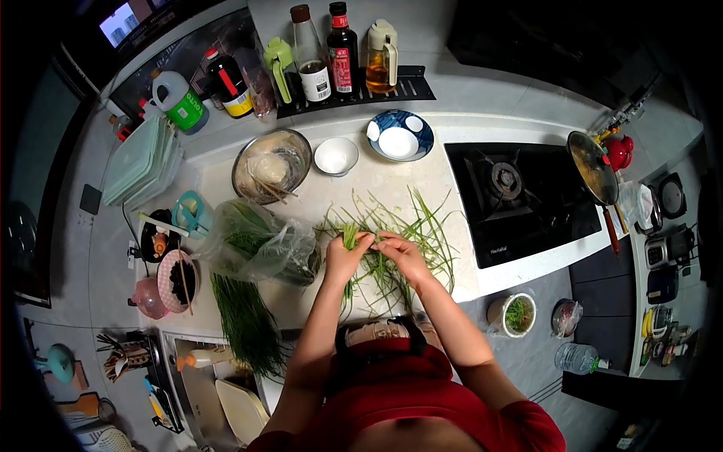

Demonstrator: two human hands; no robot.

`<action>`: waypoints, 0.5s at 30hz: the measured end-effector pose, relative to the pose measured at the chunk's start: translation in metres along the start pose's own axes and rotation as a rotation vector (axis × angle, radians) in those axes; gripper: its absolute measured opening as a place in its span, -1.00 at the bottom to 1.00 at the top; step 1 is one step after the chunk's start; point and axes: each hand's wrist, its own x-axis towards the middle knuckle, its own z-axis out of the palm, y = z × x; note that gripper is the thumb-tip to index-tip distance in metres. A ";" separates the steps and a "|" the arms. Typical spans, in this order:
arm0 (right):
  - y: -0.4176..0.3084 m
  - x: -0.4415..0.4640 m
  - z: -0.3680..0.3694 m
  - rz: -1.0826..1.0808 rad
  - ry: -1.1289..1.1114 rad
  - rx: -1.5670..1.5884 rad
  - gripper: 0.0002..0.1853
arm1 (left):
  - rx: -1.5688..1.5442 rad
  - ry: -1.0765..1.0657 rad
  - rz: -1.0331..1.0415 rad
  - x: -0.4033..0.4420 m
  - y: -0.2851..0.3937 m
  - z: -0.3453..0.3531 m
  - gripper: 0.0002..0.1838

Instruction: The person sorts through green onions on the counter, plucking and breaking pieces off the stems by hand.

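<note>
My left hand point(347, 256) is closed round a small bunch of chives point(349, 234), whose pale ends stick up above the fist. Close beside it, my right hand point(404, 258) pinches with thumb and fingertips at the stalks, almost touching the left thumb. Exactly which stalk the right fingertips grip is too small to make out. Loose chives point(428, 226) lie spread across the counter under and around both hands. To the left, a clear plastic bag point(260, 233) holds more greens, and a thick dark green bundle of chives point(245, 324) hangs over the counter edge.
Along the back stand a metal bowl point(252, 154) with dough and chopsticks, a white bowl point(337, 156) and a blue patterned bowl point(426, 143). A gas stove point(493, 233) lies right. A white bin point(493, 315) with green scraps stands below; the sink point(184, 377) is lower left.
</note>
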 end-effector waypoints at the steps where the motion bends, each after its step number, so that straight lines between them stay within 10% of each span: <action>1: 0.005 0.000 0.003 -0.092 -0.037 -0.071 -0.88 | -0.111 -0.070 -0.024 -0.002 0.004 0.003 -0.79; 7: 0.024 -0.009 -0.008 -0.481 0.066 -0.871 -0.84 | -0.141 0.103 -0.118 -0.013 0.010 -0.005 -0.82; 15: 0.064 -0.013 -0.058 -0.191 0.523 -1.188 -0.84 | -0.339 0.162 -0.149 -0.016 0.010 -0.046 -0.73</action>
